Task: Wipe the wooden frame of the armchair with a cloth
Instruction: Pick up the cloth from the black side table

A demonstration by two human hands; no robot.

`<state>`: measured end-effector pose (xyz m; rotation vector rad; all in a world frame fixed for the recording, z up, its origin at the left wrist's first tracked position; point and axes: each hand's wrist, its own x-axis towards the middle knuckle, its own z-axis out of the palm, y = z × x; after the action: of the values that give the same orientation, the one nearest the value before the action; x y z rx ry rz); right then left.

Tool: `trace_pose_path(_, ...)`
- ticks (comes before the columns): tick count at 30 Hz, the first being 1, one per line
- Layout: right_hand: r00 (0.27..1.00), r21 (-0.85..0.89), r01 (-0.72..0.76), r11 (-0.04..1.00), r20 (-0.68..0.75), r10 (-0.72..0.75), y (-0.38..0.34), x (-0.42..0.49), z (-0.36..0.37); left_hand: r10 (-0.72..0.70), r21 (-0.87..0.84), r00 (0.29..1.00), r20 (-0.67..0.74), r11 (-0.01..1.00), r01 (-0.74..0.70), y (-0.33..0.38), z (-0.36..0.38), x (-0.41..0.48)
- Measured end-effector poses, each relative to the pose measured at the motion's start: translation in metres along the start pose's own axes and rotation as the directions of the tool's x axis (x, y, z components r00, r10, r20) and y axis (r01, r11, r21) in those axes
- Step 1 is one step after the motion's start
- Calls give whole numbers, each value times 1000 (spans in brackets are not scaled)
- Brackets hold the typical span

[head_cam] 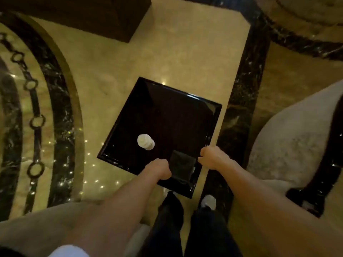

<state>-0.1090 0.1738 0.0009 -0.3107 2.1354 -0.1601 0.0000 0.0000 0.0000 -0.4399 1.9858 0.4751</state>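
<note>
A dark grey square cloth (pixel 182 164) is spread over the near corner of a glossy black side table (pixel 167 112). My left hand (pixel 161 168) is curled at its left edge and my right hand (pixel 209 158) is curled at its right edge, so both seem to grip it. The armchair (pixel 289 145) stands on the right, with cream upholstery and a dark glossy wooden frame (pixel 319 175) along its near side. Both hands are well left of that frame.
A small white bottle (pixel 145 141) stands on the table's left part. Another cream seat (pixel 40 229) fills the lower left. A dark wooden cabinet (pixel 104 17) stands at the back. My legs and shoes (pixel 208 202) are just below the table on the patterned marble floor.
</note>
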Motion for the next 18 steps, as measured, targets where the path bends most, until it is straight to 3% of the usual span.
trace_pose_path(5, 999, 88, -23, 996, 39, 20, 11, 73, 57, -56, -101, 997, -62, 994, 49, 5, 30, 81)
trace_pose_path(8, 997, 189, -78, 979, 13, 77, 22, 120, 102, -104, -315, 970, -219, 949, 30, 12, 56, 128)
trace_pose_path(12, 967, 370, -176, 912, -111, 232, 34, 166, 168, -173, -388, 905, -389, 922, 10, 13, 89, 185)
trace_pose_path(14, 944, 548, -206, 811, -109, 313, 33, 178, 189, -254, -546, 920, -298, 836, 53, 9, 102, 210)
trace_pose_path(16, 928, 764, -211, 610, -39, 370, 33, 185, 205, -335, -727, 929, -158, 676, 120, 6, 111, 228)
trace_pose_path(17, 922, 833, -228, 503, 18, 387, 32, 188, 209, -362, -750, 923, -130, 645, 148, 3, 114, 234)
trace_pose_path(18, 918, 873, -257, 415, 87, 387, 33, 189, 211, -364, -719, 920, -147, 678, 153, 2, 115, 238)
